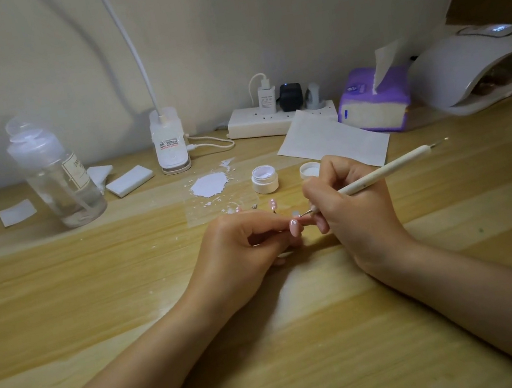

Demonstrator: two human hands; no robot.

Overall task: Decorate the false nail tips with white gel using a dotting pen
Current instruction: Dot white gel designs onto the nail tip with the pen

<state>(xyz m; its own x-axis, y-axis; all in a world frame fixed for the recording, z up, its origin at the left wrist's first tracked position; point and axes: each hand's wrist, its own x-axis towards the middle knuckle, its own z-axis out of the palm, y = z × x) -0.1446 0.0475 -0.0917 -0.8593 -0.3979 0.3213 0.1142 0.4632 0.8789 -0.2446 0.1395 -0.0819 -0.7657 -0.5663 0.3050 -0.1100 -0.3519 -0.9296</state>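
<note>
My left hand (pixel 240 248) pinches a pink false nail tip (pixel 295 226) between thumb and fingers at the table's middle. My right hand (pixel 352 204) grips a cream dotting pen (pixel 381 173) like a pencil; its metal point touches the top of that nail, where small white dots show. Two more pink nail tips (pixel 273 204) on stands sit just behind my fingers. An open white gel jar (pixel 264 178) stands behind them, its lid (pixel 309 170) lying to the right. A blob of white gel (pixel 210 184) is spread on a clear film.
A clear pump bottle (pixel 54 174) stands at the left with white pads (pixel 129 180) beside it. A lamp base (pixel 170 144), a power strip (pixel 271 115), a purple tissue pack (pixel 375 101), a paper sheet (pixel 334 139) and a nail curing lamp (pixel 479 69) line the back of the wooden table (pixel 94 290).
</note>
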